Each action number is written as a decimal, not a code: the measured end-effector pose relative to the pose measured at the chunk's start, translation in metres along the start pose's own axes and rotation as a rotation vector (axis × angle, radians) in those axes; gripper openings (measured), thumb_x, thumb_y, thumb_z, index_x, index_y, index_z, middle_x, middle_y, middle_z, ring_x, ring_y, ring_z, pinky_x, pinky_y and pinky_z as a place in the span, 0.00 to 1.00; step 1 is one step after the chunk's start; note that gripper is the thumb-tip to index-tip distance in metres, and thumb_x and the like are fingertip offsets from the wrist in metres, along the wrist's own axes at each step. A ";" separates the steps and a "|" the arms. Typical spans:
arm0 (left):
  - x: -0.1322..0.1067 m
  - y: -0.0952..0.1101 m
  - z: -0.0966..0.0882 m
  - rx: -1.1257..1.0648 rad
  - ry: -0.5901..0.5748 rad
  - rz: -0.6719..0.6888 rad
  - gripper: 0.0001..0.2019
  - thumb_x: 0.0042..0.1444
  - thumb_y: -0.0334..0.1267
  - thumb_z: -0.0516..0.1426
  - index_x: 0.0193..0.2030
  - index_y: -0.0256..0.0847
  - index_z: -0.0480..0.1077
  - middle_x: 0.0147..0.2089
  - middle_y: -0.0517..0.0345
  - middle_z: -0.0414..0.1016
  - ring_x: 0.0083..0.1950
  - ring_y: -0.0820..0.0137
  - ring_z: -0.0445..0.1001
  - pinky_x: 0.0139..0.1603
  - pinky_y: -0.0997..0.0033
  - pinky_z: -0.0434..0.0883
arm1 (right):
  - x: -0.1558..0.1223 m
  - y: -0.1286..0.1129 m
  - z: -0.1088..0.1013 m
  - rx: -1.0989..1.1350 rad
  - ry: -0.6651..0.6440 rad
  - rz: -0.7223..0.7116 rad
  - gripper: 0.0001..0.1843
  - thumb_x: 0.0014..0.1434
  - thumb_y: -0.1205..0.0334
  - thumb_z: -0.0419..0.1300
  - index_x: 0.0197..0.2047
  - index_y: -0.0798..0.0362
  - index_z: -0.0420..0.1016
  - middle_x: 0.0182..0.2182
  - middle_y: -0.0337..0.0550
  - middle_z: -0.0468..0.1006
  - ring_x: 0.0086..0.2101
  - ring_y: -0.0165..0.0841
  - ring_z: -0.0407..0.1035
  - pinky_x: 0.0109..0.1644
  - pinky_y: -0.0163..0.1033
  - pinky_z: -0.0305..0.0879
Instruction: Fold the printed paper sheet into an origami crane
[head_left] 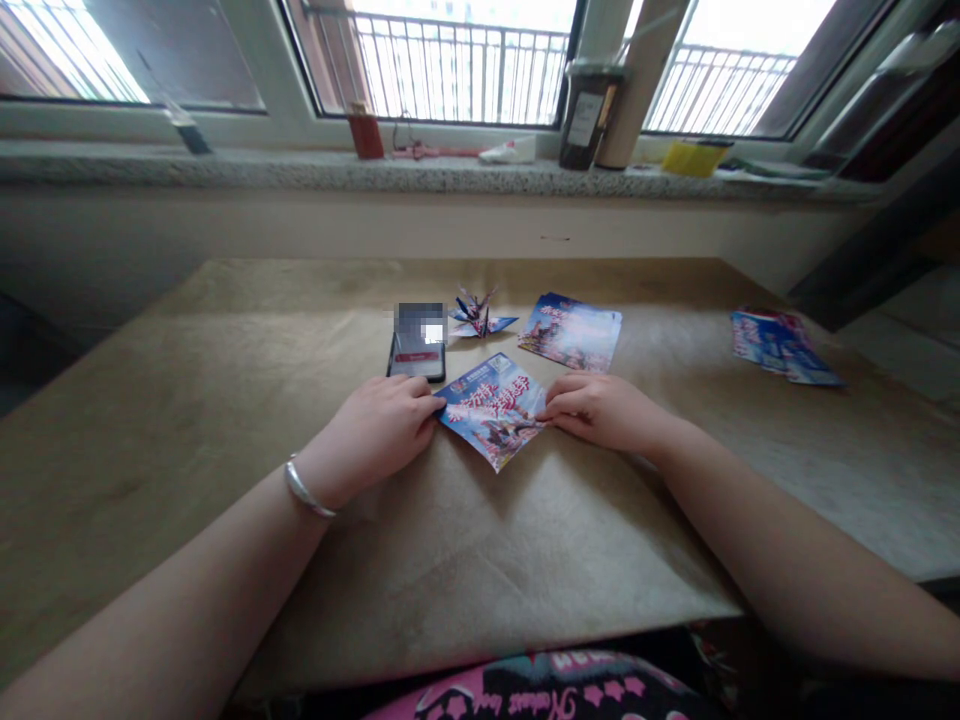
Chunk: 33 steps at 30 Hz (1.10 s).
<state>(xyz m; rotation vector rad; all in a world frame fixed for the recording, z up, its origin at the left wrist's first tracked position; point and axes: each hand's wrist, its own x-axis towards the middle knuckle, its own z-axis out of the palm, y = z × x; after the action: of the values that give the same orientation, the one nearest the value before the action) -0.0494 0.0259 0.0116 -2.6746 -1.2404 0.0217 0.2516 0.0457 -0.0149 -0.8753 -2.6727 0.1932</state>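
Left hand (382,420): curled low and narrow, with its fingertips holding down the near left corner of the printed paper sheet (495,410).
Right hand (596,410): fingers bunched close, gripping the opposite right corner of the same sheet.
Printed paper sheet: spans the gap between the two grips. It is glossy, blue with red lettering, and lies flat as a diamond with one sharp point toward the person. It may be folded double, but the layers are too fine to tell.
Bangle (304,490): a smooth silver band on the left wrist, behind that grip.
Phone (418,350): a dark, hard rectangle just beyond the left fingertips, its screen blurred.
Origami crane (476,315): beyond the held sheet, with crisp pointed wings in the same print.
Second sheet (574,332): a flat rectangle just beyond the right grip.
Sheet stack (780,345): well off to the right of the right hand.
Table cover (225,400): matte brown kraft paper, faintly creased, under everything.
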 end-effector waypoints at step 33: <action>0.012 0.004 0.014 -0.190 0.066 -0.326 0.13 0.60 0.44 0.50 0.37 0.40 0.72 0.36 0.51 0.75 0.41 0.61 0.71 0.42 0.63 0.68 | 0.020 -0.025 0.007 -0.079 0.000 0.665 0.12 0.57 0.53 0.56 0.39 0.51 0.72 0.30 0.42 0.77 0.30 0.32 0.68 0.29 0.34 0.54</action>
<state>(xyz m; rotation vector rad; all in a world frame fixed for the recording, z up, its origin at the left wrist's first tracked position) -0.0398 0.0349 -0.0015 -2.5613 -1.7174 -0.2409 0.2200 0.0377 -0.0107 -1.7588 -2.3011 0.2345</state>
